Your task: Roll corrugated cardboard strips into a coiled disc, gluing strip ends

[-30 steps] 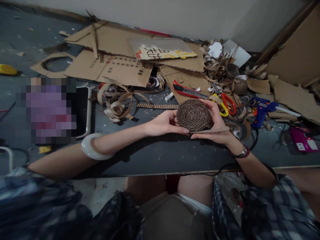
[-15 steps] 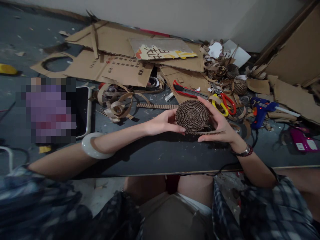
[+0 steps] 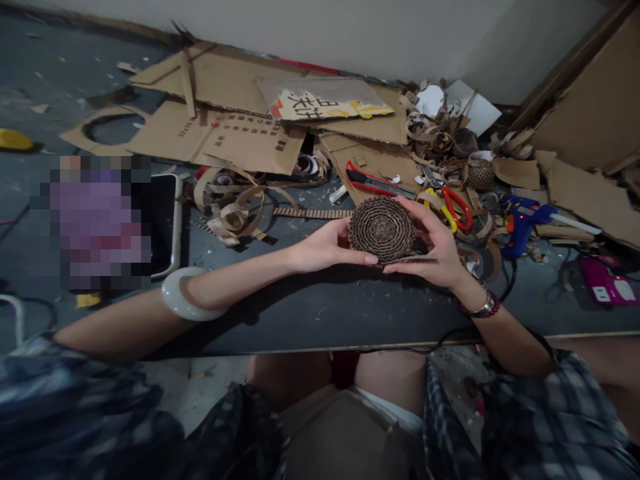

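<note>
A tightly wound coil of corrugated cardboard strip (image 3: 382, 230) is held above the table's front part, its spiral face toward me. My left hand (image 3: 333, 247) grips the coil's left side, thumb along the lower edge. On the right, my right hand (image 3: 434, 247) is closed round the coil's other side, fingers over the top right and thumb below. The strip's loose end (image 3: 419, 258) runs along the coil's bottom and lies between that thumb and the fingers. Just behind the coil, a flat corrugated strip (image 3: 313, 213) lies on the table.
Scissors (image 3: 456, 210) and a red utility knife (image 3: 373, 182) lie behind my hands. A blue glue gun (image 3: 523, 217) and a magenta power strip (image 3: 607, 280) sit to the right. Curled paper strips (image 3: 240, 210), cardboard sheets (image 3: 200, 137) and a phone-like device (image 3: 167, 227) are leftward.
My right hand has shifted slightly left, its thumb nearer my left thumb under the coil. The coil has moved a little left and up, and less loose strip shows.
</note>
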The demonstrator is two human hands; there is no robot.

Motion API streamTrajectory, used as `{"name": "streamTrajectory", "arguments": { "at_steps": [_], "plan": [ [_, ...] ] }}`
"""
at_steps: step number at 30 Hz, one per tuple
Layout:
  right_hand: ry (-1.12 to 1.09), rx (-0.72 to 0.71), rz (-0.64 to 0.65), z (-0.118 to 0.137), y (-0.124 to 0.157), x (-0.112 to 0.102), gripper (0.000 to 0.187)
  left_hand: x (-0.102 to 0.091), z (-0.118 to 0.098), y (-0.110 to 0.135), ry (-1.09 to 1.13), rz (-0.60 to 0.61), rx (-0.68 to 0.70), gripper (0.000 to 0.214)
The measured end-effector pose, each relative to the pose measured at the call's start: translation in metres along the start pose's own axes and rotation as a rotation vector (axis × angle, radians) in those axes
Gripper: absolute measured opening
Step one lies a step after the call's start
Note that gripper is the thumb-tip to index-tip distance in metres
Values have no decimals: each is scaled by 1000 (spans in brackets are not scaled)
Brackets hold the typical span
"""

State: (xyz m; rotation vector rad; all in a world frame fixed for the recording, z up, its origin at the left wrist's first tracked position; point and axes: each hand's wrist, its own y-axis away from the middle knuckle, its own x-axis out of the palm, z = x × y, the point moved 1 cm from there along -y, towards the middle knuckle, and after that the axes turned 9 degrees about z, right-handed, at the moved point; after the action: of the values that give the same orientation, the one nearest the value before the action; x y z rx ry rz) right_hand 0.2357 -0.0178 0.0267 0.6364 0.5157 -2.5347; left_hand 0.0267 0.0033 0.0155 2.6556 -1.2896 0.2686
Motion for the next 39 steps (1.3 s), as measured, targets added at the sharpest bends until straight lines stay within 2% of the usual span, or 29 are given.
{"name": "streamTrajectory", "arguments": {
  "at_steps": [5, 12, 18, 22, 31, 36, 39],
  "plan": [
    [62, -21, 71, 5, -1, -5, 97, -1, 0, 1, -19, -18, -15, 46],
    [62, -78, 183, 7, -2, -11, 101, 0, -5, 5, 34, 89, -45, 42],
    [-5, -4, 95, 3, 0, -8, 97, -2, -3, 5, 69, 65, -38, 43],
    [7, 3, 50, 2, 0, -6, 98, -1, -1, 4, 18, 49, -13, 50],
    [-15, -4, 128, 3, -1, -7, 98, -2, -2, 2, -56, 20, 7, 54],
    [-57, -7, 187, 5, 0, -7, 99, -2, -1, 2, -69, 77, 30, 53],
    [-75, 9, 132, 3, -1, -5, 93, -2, 1, 2, -51, 51, 40, 58]
  ]
}}
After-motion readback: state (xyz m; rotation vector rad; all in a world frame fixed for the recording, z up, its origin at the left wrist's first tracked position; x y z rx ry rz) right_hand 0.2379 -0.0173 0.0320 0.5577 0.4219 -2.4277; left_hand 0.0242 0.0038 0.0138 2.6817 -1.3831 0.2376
